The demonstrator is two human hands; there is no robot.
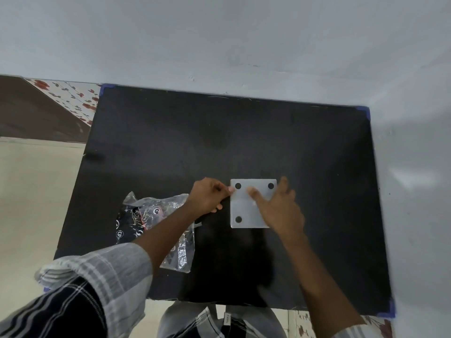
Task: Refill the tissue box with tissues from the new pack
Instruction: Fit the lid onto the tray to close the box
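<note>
Both hands (207, 196) (275, 206) on white box (244, 211); crinkled pack (156, 215) under left forearm.

Black table (244, 132): white panel (244, 211), crumpled wrapper (156, 215).

the flat white square panel with dark round dots (246, 211) lies on the black rectangular tabletop (219, 137), right of the crumpled clear plastic tissue pack (151, 213); my left hand (207, 196) touches its left edge, my right hand (278, 208) rests on it.
</note>
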